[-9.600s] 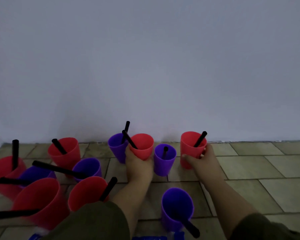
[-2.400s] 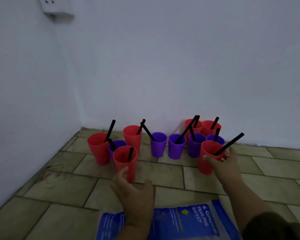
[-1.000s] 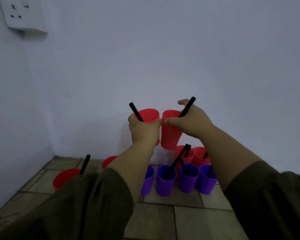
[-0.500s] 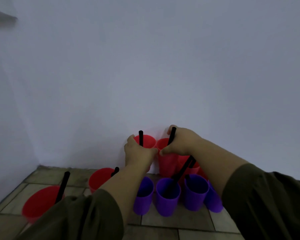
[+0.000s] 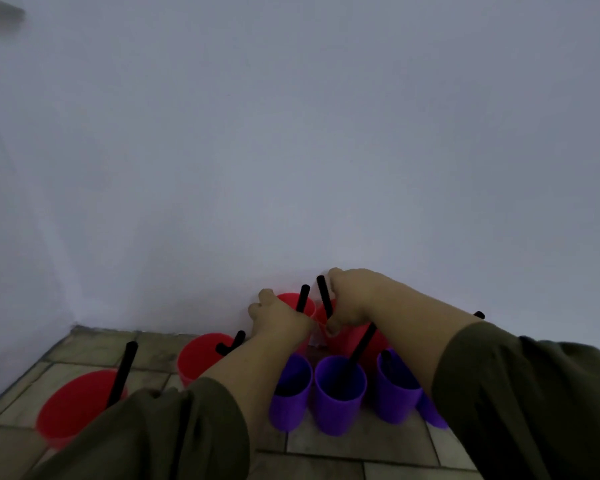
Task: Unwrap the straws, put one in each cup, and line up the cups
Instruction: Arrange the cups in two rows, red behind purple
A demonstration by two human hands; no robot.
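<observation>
My left hand [image 5: 277,318] grips a red cup [image 5: 297,301] with a black straw [image 5: 303,297], held low against the wall. Beside it, my right hand [image 5: 352,301] grips a second red cup [image 5: 323,315] whose black straw [image 5: 324,296] stands up past my fingers. The two cups touch. In front of them stands a row of purple cups [image 5: 340,393], some with straws. Two more red cups with straws sit to the left, one in the middle [image 5: 201,355] and one near [image 5: 73,407]. Another red cup [image 5: 357,341] shows under my right wrist.
A plain white wall [image 5: 291,150] rises right behind the cups and meets a side wall at the left corner. The floor is beige tile [image 5: 326,445]. My dark green sleeves [image 5: 534,410] cover the lower part of the view.
Both hands have carried their red cups from up in the air down to floor level by the wall, behind the purple row. The camera has tilted slightly.
</observation>
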